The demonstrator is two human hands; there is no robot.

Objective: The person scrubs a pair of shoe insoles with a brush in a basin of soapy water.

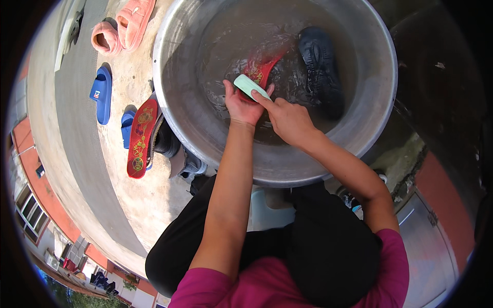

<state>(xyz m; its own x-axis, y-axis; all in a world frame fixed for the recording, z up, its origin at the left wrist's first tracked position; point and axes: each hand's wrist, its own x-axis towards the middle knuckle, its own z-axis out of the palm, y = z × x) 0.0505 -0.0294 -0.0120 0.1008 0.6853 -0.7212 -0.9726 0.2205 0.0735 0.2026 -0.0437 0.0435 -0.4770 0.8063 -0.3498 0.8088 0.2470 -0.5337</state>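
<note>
My left hand (245,107) supports one end of a red patterned shoe insole (262,72); the insole's other end dips under murky water. In my right hand (287,119) is a pale green scrubbing brush (249,84), laid over the insole with my index finger stretched along its back. The brush's underside is hidden. Both hands are over a large round metal basin (277,173). A black shoe (321,69) lies partly sunk in the water to their right, its sole seemingly turned up.
Left of the basin, a second red insole (142,138) leans over dark shoes (167,138). Blue slide sandals (102,96) and pink slippers (133,25) stand on the concrete (115,200). A light blue plastic stool (269,213) shows between my legs.
</note>
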